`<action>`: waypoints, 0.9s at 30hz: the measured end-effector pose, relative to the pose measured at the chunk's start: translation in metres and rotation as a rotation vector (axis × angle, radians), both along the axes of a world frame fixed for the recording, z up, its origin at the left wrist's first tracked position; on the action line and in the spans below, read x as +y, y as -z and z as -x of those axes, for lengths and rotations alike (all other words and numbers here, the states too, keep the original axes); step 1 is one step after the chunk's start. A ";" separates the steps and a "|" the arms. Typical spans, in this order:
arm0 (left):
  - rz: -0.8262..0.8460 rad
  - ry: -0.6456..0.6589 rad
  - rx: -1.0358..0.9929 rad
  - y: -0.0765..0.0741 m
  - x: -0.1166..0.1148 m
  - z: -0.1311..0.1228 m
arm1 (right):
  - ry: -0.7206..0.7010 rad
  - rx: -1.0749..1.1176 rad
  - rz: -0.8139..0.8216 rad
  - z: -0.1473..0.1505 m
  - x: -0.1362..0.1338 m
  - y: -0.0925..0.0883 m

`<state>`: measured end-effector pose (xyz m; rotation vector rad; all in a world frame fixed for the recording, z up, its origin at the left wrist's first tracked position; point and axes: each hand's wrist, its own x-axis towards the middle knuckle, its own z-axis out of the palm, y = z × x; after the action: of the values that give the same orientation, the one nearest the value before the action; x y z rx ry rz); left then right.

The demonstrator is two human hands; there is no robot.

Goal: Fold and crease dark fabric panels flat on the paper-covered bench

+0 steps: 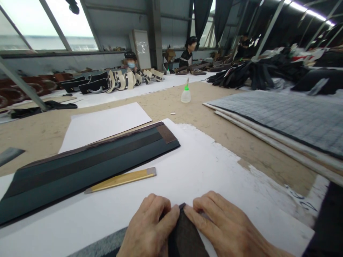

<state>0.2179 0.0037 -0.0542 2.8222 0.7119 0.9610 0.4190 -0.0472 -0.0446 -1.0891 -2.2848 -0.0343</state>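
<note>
At the near edge of the white paper, my left hand pinches the left side of a dark brown leather-like piece. My right hand presses thumb and fingers on the other side of its narrow tip. Both thumbs almost meet at that tip, where the edge looks folded. A grey felt-like strip shows under my left hand. Beyond my hands lies a flat yellowish tool with grey ends. Behind it rests a stack of long dark green and brown panels.
A plastic squeeze bottle with a green cap stands upright farther back. Thick grey quilted boards lie at the right. A white sheet is behind the panels. Curved black and cream pieces line the far table, with people beyond.
</note>
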 end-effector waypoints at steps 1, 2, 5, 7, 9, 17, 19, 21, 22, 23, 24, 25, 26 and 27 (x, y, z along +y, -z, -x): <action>-0.010 0.014 0.018 0.000 0.001 0.000 | 0.000 0.008 -0.002 0.000 0.000 0.000; -0.026 0.029 0.049 -0.001 0.002 0.000 | -0.002 0.027 0.000 -0.001 0.000 0.000; -0.131 0.044 0.050 -0.003 0.003 -0.001 | 0.014 0.142 0.053 -0.004 0.001 -0.001; -0.150 0.039 0.048 -0.004 0.003 -0.001 | 0.051 0.227 0.098 -0.006 0.002 -0.003; -0.131 0.047 0.083 -0.003 0.003 -0.001 | 0.092 0.283 0.106 -0.007 0.002 -0.005; -0.186 0.037 0.185 -0.007 0.003 -0.005 | 0.087 0.233 0.049 -0.006 0.002 -0.005; -0.194 0.028 0.197 -0.008 0.002 -0.006 | 0.074 0.183 0.033 -0.005 0.001 -0.004; -0.198 0.021 0.202 -0.008 0.000 -0.006 | 0.061 0.108 0.016 -0.005 0.000 -0.003; -0.198 0.018 0.199 -0.008 0.000 -0.007 | 0.057 0.070 0.009 -0.005 -0.002 -0.003; -0.193 0.019 0.198 -0.008 0.000 -0.007 | 0.056 0.038 0.001 -0.004 -0.003 -0.003; -0.180 0.022 0.200 -0.008 0.000 -0.007 | 0.062 0.009 -0.003 -0.003 -0.003 -0.004; -0.164 0.028 0.200 -0.008 0.000 -0.006 | 0.071 -0.017 -0.017 -0.002 -0.004 -0.005; -0.142 0.038 0.204 -0.008 0.001 -0.005 | 0.085 -0.037 -0.044 -0.001 -0.005 -0.006; -0.124 0.051 0.204 -0.008 0.001 -0.004 | 0.104 -0.054 -0.076 0.000 -0.005 -0.007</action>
<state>0.2216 0.0049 -0.0460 3.0633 0.6154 0.7408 0.4192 -0.0523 -0.0373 -1.1791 -2.2531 -0.1931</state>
